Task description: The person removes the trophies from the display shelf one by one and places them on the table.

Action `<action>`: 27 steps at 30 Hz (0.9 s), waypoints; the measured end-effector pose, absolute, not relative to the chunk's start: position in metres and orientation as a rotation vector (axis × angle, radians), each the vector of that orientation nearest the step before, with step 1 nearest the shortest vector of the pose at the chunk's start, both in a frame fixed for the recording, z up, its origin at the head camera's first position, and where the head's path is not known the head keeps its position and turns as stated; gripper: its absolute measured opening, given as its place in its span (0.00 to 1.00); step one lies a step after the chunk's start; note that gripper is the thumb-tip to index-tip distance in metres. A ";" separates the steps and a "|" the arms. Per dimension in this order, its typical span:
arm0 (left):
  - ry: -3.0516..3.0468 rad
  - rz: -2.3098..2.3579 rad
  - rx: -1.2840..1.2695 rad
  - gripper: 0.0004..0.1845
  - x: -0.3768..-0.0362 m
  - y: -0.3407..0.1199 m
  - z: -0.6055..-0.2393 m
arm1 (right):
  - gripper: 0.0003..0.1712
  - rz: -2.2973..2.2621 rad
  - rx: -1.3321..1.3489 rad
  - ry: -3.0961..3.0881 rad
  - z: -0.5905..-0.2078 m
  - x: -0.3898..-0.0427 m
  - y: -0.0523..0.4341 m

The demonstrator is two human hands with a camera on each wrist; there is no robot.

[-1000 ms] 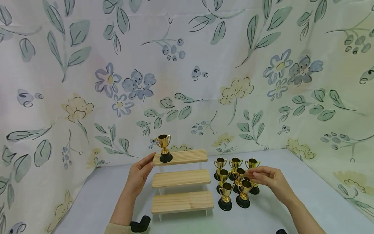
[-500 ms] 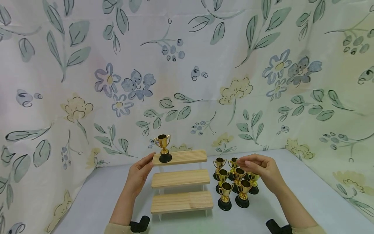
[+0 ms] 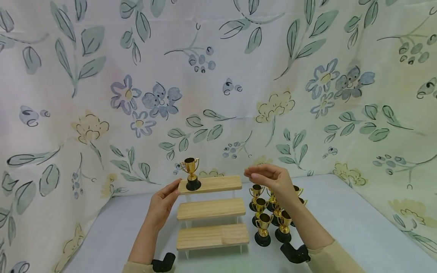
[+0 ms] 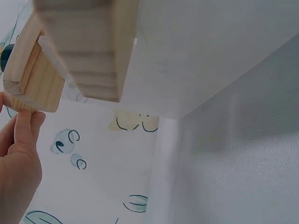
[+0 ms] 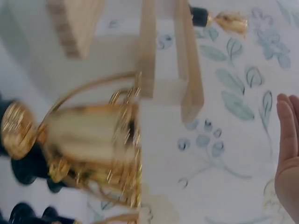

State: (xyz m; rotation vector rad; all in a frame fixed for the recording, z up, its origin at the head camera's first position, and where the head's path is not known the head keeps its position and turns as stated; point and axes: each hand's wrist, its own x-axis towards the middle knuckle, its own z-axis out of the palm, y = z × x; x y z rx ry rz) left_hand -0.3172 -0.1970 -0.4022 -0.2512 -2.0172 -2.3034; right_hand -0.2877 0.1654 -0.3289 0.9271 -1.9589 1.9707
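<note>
In the head view, a three-tier wooden display stand (image 3: 213, 209) stands at mid-table. My left hand (image 3: 163, 203) grips the left end of its top board; the left wrist view shows the fingers (image 4: 25, 130) at that board's end. One gold trophy cup (image 3: 192, 173) with a black base is upright on the top board, near that hand. My right hand (image 3: 271, 181) hovers over a group of similar trophy cups (image 3: 263, 229) right of the stand, its fingers loosely bent and nothing held. Hand and forearm hide part of the group.
White cloth covers the table (image 3: 112, 227). Behind it hangs a floral backdrop (image 3: 211, 94), close to the stand's rear. Black wrist mounts (image 3: 295, 253) sit on both forearms. In the right wrist view, a close trophy cup (image 5: 88, 135) fills the left side.
My right hand has moved left and upward, from the right side of the trophy cups toward the top board's right end. My left hand and the trophy cup on the board stay put.
</note>
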 end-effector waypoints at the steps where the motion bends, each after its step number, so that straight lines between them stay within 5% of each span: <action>1: -2.020 -2.301 -0.251 0.29 -0.317 -0.197 -0.402 | 0.14 1.979 0.918 -1.961 -0.326 -0.288 0.159; 12: -2.033 -2.290 -0.283 0.29 -0.318 -0.197 -0.400 | 0.24 2.023 0.856 -2.040 -0.307 -0.309 0.103; 27: -2.023 -2.298 -0.271 0.30 -0.315 -0.197 -0.401 | 0.16 1.893 0.750 -2.107 -0.312 -0.342 0.053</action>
